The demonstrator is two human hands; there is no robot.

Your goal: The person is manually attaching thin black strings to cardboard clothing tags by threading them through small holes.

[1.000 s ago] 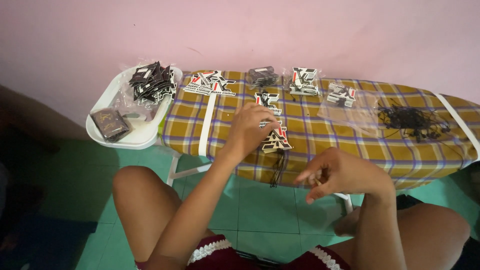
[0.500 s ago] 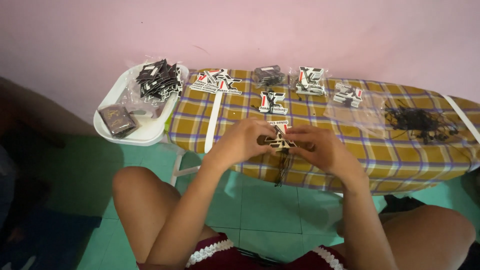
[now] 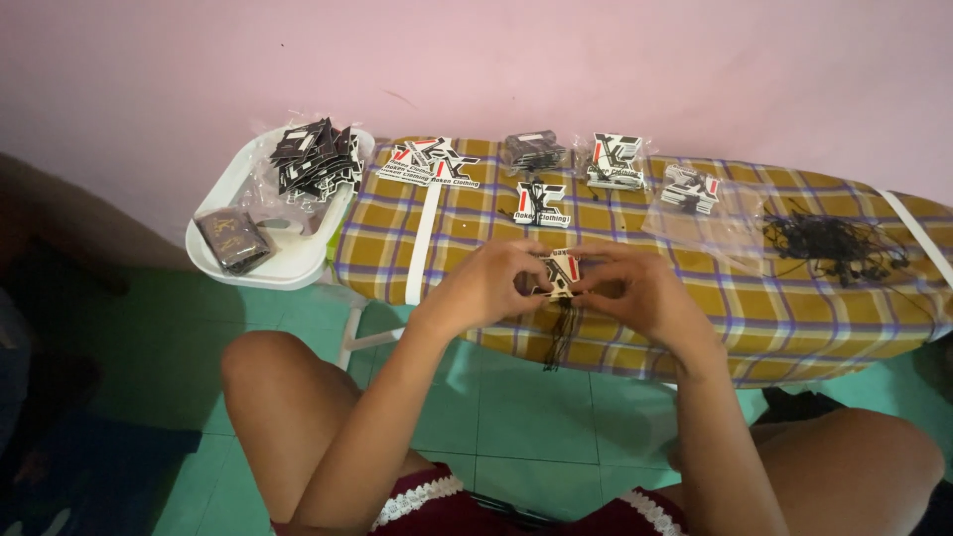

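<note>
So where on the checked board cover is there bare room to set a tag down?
Bare cloth lies between the white strap and the left hand, and along the near edge right of the right hand. The far edge is crowded with tag stacks, plus the black string pile.

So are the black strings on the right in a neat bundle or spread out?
Spread out: the strings lie in a loose tangle on the checked board, partly over a clear bag.

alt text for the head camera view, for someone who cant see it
A seated person's left hand and right hand together hold a small printed tag with black strings hanging from it, over a plaid ironing board bearing more tag stacks and a heap of black cords.
</note>
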